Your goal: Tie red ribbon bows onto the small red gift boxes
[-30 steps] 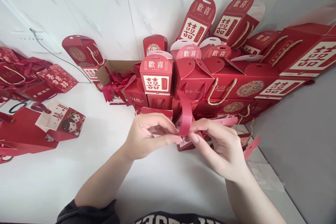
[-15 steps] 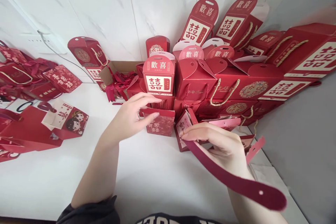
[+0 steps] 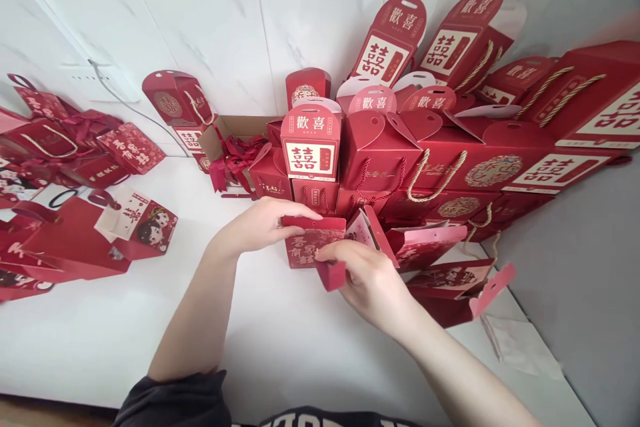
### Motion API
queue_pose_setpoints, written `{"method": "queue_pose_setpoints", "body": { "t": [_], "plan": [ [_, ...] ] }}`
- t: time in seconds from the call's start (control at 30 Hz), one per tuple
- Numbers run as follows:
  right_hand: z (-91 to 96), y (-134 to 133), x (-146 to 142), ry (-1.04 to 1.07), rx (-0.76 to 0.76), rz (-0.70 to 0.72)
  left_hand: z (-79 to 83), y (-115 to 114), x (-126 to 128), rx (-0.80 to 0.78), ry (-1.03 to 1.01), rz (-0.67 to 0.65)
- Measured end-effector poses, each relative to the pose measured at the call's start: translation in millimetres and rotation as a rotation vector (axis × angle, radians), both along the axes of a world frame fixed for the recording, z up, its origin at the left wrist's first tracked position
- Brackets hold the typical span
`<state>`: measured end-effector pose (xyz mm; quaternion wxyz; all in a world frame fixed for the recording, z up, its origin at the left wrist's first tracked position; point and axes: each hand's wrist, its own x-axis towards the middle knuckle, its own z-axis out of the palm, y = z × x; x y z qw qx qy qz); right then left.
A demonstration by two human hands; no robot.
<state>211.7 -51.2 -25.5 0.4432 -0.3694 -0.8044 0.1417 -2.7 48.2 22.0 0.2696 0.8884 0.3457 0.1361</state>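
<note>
left hand [image 3: 263,225] pinched small red box [image 3: 309,248] by top edge; right hand [image 3: 373,281] gripped red strip [image 3: 334,275] at its front.

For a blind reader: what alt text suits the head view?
Two hands work on a small red gift box on a white table: the left hand grips its top edge, the right hand holds a red strip at its front. Stacks of red boxes stand behind, against a tiled wall.
</note>
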Motion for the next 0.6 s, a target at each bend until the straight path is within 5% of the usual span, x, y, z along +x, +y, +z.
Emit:
{"method": "queue_pose_setpoints", "body": {
  "t": [0.27,0.6],
  "plan": [
    [-29.5,19.2,-21.7,-0.175,0.133,-0.181,0.5,0.4,-4.8,-0.092,0.057,-0.007],
    [-31.8,21.0,-19.9,-0.179,0.120,-0.186,4.6,-4.3,-1.0,-0.207,0.031,0.009]
  ]
}}
